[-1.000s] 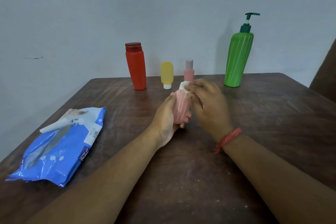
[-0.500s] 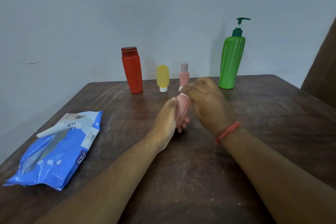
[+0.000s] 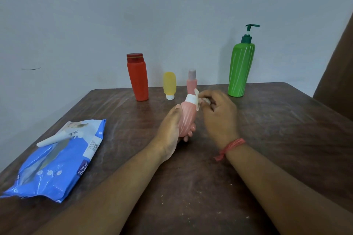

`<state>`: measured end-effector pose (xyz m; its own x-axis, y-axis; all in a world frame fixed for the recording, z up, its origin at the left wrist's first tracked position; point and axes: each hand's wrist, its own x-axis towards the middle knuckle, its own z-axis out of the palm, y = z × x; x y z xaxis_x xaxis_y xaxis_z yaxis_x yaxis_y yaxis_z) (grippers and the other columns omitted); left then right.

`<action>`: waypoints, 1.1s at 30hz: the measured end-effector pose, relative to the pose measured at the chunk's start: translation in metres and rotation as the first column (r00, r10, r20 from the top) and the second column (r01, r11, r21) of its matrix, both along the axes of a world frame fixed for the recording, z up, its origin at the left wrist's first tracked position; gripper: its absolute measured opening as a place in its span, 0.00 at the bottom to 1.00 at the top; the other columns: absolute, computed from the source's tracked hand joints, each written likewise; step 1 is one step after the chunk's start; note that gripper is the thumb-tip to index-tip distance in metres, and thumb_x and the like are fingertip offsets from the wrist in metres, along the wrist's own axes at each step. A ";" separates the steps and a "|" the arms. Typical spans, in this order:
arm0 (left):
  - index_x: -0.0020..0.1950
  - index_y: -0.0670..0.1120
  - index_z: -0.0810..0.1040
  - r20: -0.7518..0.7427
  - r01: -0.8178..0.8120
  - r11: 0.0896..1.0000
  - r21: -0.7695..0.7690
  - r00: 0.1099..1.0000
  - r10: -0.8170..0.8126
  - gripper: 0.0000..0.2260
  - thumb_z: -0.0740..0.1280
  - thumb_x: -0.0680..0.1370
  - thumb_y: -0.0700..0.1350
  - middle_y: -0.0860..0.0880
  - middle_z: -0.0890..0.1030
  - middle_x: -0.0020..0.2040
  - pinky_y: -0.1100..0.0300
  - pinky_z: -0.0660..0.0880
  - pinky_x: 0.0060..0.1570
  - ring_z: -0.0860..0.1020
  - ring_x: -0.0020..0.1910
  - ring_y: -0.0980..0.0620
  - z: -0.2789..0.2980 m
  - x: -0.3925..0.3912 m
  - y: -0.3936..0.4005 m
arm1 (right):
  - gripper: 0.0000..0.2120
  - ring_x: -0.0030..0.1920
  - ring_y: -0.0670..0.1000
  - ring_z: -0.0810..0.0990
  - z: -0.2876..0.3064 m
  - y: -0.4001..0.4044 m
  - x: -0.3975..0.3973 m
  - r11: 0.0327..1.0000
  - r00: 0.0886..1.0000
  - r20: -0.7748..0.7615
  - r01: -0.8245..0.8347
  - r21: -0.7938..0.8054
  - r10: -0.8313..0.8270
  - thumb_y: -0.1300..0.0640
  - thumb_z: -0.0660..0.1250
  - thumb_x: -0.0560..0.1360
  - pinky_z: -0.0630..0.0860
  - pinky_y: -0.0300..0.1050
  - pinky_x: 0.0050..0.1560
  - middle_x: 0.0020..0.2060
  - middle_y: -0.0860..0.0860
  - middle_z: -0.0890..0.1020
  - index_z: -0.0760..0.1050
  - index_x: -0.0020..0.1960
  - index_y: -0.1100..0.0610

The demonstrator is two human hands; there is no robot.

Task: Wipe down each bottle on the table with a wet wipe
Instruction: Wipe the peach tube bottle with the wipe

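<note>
My left hand [image 3: 170, 129] grips a ribbed pink bottle [image 3: 187, 118] by its lower body, tilted with its white cap [image 3: 192, 99] pointing up and away. My right hand [image 3: 219, 114] pinches a crumpled white wet wipe [image 3: 204, 100] just right of the cap, touching the bottle's neck. Along the far edge stand a red bottle [image 3: 138, 77], a small yellow tube [image 3: 169, 85], a small pink bottle [image 3: 191, 81] and a tall green pump bottle [image 3: 241, 66].
A blue pack of wet wipes [image 3: 57, 160] lies at the left of the dark wooden table [image 3: 277, 139] with its flap lifted. A grey wall stands right behind the table. A brown panel [image 3: 338, 66] rises at the far right.
My right hand has come off the top of the pink bottle and shifted right, so the white cap now shows. The left hand keeps its grip on the bottle.
</note>
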<state>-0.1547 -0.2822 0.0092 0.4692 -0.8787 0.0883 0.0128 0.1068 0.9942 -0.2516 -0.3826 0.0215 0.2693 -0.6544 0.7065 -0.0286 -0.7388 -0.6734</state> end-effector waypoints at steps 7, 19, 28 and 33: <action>0.60 0.46 0.74 -0.071 0.025 1.000 -0.019 0.997 -0.027 0.17 0.49 0.88 0.53 0.42 0.77 0.36 0.57 0.67 0.30 0.73 0.31 0.50 0.002 -0.001 0.005 | 0.08 0.47 0.51 0.81 -0.008 -0.002 -0.002 0.634 0.829 0.434 -0.553 0.540 0.354 0.68 0.65 0.79 0.78 0.48 0.51 0.45 0.52 0.85 0.78 0.55 0.59; 0.69 0.43 0.70 -0.153 0.109 0.994 0.029 0.983 -0.104 0.21 0.51 0.87 0.56 0.42 0.78 0.37 0.59 0.69 0.29 0.74 0.31 0.51 0.003 0.003 0.004 | 0.13 0.42 0.50 0.79 -0.007 -0.014 -0.006 0.614 0.820 0.427 -0.569 0.547 0.380 0.59 0.73 0.67 0.74 0.46 0.43 0.40 0.52 0.84 0.78 0.51 0.59; 0.69 0.44 0.70 -0.140 0.101 0.994 0.047 0.986 -0.094 0.20 0.51 0.87 0.55 0.42 0.78 0.38 0.59 0.69 0.30 0.74 0.31 0.51 0.003 0.003 0.002 | 0.06 0.40 0.49 0.79 -0.007 -0.014 -0.007 0.687 0.866 0.320 -0.499 0.528 0.383 0.65 0.70 0.76 0.75 0.43 0.38 0.41 0.53 0.84 0.78 0.51 0.58; 0.68 0.44 0.70 -0.058 0.089 0.992 0.085 0.995 -0.085 0.20 0.50 0.87 0.56 0.43 0.77 0.38 0.58 0.68 0.30 0.73 0.31 0.51 0.003 0.005 -0.001 | 0.10 0.47 0.46 0.80 -0.007 -0.015 -0.010 0.993 0.982 -0.149 -0.111 0.031 0.115 0.65 0.70 0.76 0.78 0.42 0.51 0.46 0.46 0.82 0.81 0.56 0.55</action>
